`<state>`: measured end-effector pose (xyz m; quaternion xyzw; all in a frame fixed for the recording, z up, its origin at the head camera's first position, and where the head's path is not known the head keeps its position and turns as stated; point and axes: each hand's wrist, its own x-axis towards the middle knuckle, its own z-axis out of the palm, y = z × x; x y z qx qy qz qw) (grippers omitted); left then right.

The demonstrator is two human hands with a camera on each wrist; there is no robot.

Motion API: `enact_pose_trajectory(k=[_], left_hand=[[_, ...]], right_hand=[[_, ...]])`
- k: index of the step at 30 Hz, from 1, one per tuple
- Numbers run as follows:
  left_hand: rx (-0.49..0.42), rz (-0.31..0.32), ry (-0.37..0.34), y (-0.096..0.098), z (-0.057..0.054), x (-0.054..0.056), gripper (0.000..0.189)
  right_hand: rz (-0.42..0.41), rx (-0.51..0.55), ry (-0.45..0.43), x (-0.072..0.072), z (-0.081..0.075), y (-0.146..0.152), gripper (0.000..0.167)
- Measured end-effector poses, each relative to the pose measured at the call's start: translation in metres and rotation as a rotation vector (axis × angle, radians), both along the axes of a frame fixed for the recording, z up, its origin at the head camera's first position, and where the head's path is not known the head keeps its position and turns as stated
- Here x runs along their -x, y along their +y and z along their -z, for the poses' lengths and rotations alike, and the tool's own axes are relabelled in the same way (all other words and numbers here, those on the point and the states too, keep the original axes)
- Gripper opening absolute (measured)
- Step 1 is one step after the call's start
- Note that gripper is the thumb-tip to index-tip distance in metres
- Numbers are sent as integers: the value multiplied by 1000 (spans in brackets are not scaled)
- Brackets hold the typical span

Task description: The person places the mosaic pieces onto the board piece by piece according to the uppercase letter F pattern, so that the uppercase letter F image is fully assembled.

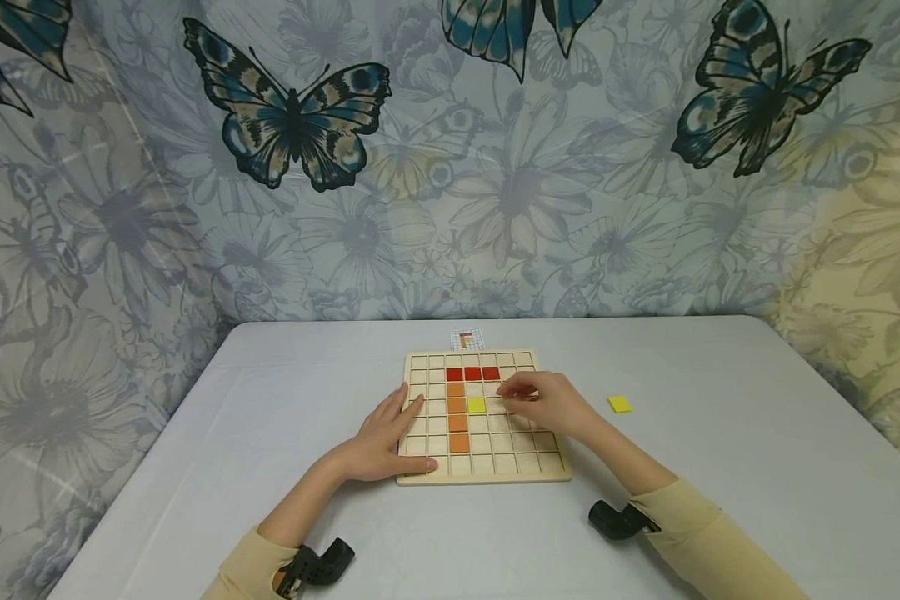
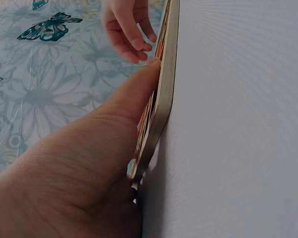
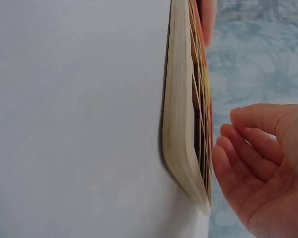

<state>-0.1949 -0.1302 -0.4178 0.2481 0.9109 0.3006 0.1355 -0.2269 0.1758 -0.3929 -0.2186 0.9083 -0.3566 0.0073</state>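
A wooden grid board (image 1: 495,465) lies on the table. Three red tiles (image 1: 472,373) form a row near its far side, and several orange tiles (image 1: 458,423) run in a column below the leftmost red one. One yellow tile (image 1: 477,405) sits right of that column. My left hand (image 1: 375,442) rests on the board's left side with fingers spread, its thumb over the front left corner. My right hand (image 1: 543,402) hovers over the board's right part, fingers loosely bent. Nothing shows between its thumb and fingertips in the right wrist view (image 3: 268,158).
Another yellow tile (image 1: 619,404) lies on the white table (image 1: 720,433), right of the board. Behind the board is a small card (image 1: 467,339) printed with a coloured grid pattern. Butterfly-patterned cloth (image 1: 495,208) hangs behind the table.
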Motion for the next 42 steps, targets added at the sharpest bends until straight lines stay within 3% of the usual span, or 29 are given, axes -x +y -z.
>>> enact_pose_trajectory(k=[11,25,42], left_hand=[[0,3,10,0,1,0,101],[-4,8,8,1,0,1,101],[-2,13,12,1,-2,-1,100]], right_hand=[[82,-3,-39,-6,-2,30,14],[177,-35,16,-16,-2,75,17],[202,-133,62,-28,-5,119,27]])
